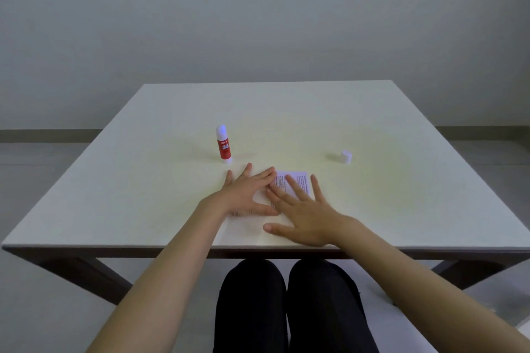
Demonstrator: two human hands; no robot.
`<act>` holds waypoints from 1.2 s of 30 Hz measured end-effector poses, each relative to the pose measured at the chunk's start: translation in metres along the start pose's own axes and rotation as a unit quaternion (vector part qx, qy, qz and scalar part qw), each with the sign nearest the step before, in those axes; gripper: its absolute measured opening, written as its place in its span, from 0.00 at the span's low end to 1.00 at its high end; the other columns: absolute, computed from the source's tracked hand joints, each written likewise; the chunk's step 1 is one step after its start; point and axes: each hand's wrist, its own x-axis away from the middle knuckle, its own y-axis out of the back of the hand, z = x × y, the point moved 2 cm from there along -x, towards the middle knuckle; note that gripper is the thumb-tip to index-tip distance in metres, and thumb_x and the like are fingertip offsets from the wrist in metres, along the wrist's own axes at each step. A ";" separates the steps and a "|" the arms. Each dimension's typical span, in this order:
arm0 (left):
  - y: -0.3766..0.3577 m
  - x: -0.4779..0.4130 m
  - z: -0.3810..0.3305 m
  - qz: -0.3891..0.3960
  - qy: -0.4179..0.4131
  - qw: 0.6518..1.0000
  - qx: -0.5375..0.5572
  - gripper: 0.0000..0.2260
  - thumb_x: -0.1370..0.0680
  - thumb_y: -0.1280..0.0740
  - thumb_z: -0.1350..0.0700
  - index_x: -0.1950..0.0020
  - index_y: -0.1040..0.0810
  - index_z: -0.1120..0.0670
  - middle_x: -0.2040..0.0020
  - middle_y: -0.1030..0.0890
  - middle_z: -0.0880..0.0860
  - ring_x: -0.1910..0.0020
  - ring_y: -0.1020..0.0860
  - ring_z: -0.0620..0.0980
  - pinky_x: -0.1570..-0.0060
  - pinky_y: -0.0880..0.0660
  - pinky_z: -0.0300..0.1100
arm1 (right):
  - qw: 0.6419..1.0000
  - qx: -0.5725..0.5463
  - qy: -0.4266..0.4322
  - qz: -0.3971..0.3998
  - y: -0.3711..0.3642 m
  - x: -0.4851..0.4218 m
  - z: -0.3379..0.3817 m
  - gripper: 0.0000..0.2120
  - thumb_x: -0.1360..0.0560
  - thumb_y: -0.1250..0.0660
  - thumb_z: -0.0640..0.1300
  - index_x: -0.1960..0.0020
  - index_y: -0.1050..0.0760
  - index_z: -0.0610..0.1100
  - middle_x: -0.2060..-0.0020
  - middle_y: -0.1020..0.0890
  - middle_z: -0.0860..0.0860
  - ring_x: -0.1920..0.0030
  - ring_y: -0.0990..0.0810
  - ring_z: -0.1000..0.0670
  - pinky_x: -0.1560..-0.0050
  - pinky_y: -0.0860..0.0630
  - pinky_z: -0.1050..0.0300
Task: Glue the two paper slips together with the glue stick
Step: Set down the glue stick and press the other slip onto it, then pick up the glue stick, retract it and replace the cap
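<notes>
Nearest to me, below the front edge, I see two knees in black trousers (286,304) under the white square tabletop (372,129). Both bare forearms reach forward over that edge.

My right hand (304,218) lies flat, palm down, fingers spread, thumb pointing left near the front edge. Its grip is released: nothing is clasped, the fingers simply press down on the white paper slips with printed text (295,183). My left hand (243,195) is likewise flat and splayed, its grip released too, with the fingertips meeting those of the right hand over the paper. The slips lie directly beneath both palms, near the front middle of the tabletop; only the far right corner of the printed sheet and a pale strip toward the front edge show past the fingers. I cannot tell where one slip ends and the other begins.

Farther back, just beyond the left hand's fingertips, the red-and-white glue stick (223,145) stands upright, uncapped. Well to the right, apart from both hands, the small white cap (346,156) rests on the tabletop.
</notes>
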 end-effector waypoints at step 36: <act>0.033 0.009 0.048 -0.526 0.193 0.764 0.321 0.27 0.28 0.27 0.52 0.32 0.29 0.57 0.37 0.25 0.54 0.37 0.27 0.51 0.41 0.33 0.41 | 0.977 -0.143 -0.101 -0.120 0.011 0.011 -0.002 0.34 0.24 0.56 0.67 0.25 0.67 0.58 0.25 0.63 0.61 0.25 0.71 0.51 0.29 0.72 0.42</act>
